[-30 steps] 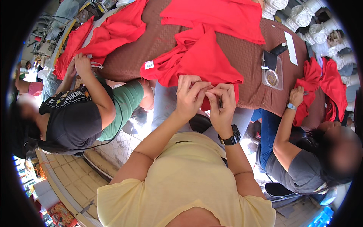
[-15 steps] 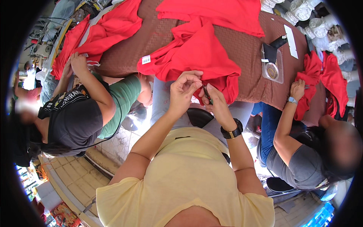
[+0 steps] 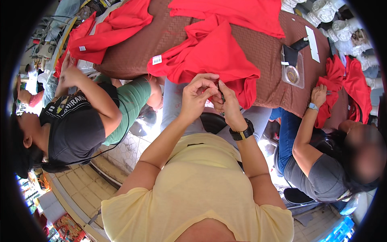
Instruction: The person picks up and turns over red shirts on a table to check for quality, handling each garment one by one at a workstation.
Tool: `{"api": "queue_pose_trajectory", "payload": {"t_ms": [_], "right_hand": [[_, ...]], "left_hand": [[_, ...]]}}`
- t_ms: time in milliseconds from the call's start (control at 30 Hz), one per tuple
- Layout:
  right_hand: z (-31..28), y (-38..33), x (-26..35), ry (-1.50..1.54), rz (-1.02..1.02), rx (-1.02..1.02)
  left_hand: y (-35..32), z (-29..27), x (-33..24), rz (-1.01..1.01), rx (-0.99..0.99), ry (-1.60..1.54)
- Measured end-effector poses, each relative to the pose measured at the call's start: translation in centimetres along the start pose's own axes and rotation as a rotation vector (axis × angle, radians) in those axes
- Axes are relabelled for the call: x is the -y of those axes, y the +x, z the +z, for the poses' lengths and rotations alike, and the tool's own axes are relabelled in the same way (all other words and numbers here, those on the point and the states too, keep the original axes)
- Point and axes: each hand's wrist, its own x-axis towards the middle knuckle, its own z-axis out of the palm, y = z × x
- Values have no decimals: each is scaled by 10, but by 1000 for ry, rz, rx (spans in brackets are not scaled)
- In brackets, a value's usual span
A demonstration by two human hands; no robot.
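Note:
A red garment (image 3: 217, 52) lies bunched over the near edge of the table and hangs towards my lap. A white barcode label (image 3: 157, 59) shows at its left end. My left hand (image 3: 197, 96) is closed in a pinch at the garment's near edge; what lies between its fingertips is too small to make out. Close beside it, my right hand (image 3: 230, 105) grips small dark thread snips (image 3: 221, 96), mostly covered by the fingers. Both hands' fingertips nearly meet in front of the red cloth.
The brown-covered table (image 3: 161, 32) bears more red garments (image 3: 234, 14), a clear plastic box (image 3: 293, 72), a black object (image 3: 298, 44) and a white strip (image 3: 312, 44). One person (image 3: 80, 117) at left and another (image 3: 318, 161) at right handle red cloth. White ornate columns (image 3: 322, 10) stand far right.
My hands stay together at the garment; the right has turned slightly, so less of the snips shows. The person at left has drawn their hands back, and their garment now shows a label.

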Motion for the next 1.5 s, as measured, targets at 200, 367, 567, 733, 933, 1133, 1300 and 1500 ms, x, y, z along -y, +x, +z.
{"api": "queue_pose_trajectory", "payload": {"t_ms": [200, 367, 567, 733, 933, 1133, 1300, 1500], "right_hand": [[-24, -16, 4, -102, -179, -362], [-32, 12, 9, 88, -415, -450], [-36, 12, 18, 99, -467, -438], [-44, 6, 19, 95, -538, -322], [-61, 0, 20, 74, -540, -304], [-67, -2, 16, 106, -513, -349], [-70, -2, 20, 85, -524, -352], [-52, -4, 29, 44, -582, -374]], "left_hand": [[-21, -28, -63, -63, 535, 920], [32, 22, -65, 442, 169, 884], [78, 27, -3, 288, 281, 940], [80, 18, 20, -116, 151, 191], [53, -15, -38, -138, 192, -33], [-10, -41, -59, -639, 965, 461], [-32, -39, -14, -272, 601, 835], [-13, 12, -4, 35, 15, 592]]}}
